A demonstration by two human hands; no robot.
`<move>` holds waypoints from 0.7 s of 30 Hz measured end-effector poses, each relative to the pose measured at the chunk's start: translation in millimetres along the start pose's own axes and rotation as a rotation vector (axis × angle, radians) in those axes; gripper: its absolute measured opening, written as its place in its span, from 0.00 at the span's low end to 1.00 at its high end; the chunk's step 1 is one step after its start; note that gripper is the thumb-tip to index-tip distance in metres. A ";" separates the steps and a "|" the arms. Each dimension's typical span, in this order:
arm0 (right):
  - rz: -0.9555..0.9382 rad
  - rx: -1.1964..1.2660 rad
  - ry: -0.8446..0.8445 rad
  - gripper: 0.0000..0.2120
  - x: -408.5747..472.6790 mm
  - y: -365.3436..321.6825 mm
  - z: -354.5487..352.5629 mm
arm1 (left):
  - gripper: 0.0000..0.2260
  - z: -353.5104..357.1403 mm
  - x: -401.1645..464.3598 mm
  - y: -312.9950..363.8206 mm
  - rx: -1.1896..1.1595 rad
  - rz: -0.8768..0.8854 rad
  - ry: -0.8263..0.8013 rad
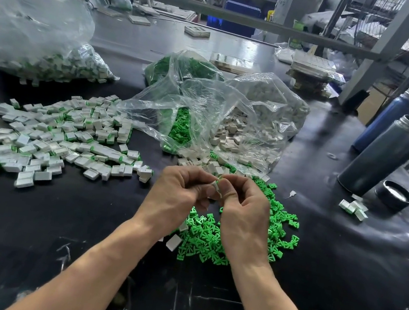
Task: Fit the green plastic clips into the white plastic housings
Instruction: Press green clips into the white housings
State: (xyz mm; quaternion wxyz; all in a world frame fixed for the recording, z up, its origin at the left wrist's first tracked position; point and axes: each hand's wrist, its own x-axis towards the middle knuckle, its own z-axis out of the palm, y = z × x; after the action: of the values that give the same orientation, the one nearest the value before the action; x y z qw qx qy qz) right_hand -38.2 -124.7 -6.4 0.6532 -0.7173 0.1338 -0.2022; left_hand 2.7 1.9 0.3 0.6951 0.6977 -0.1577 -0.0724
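Note:
My left hand point(182, 191) and my right hand point(241, 205) meet above a heap of loose green clips point(211, 241) on the black table point(342, 255). Between their fingertips they pinch one white housing point(215, 189) with a green clip point(218, 182) showing at its top end. Which hand holds the clip I cannot tell. A few loose white housings point(174, 242) lie by my left wrist. Fitted white-and-green pieces point(55, 132) spread in a wide pile to the left.
An open clear bag point(203, 117) behind my hands spills green clips and white housings. A fuller bag point(30, 36) lies at far left. Two dark flasks point(386, 153) and a black lid point(394, 194) stand at right, beside a few fitted pieces point(353, 209).

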 end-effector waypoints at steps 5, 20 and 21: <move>0.032 -0.008 -0.052 0.06 2.4 -1.8 -3.0 | 0.07 -1.9 -0.7 0.3 0.024 -0.014 0.008; -0.118 -0.283 -0.164 0.07 5.3 -1.3 -15.2 | 0.11 -7.0 2.2 -2.0 0.104 -0.007 0.046; -0.101 -0.253 -0.162 0.07 5.4 -1.4 -15.2 | 0.12 -7.8 2.4 -1.6 0.102 -0.002 0.049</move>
State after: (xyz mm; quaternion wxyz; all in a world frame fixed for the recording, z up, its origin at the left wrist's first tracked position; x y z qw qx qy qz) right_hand -40.7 -140.5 -3.5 0.5551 -0.8138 0.0689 -0.1577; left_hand 7.7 8.5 -0.8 0.6621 0.7340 -0.1435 -0.0482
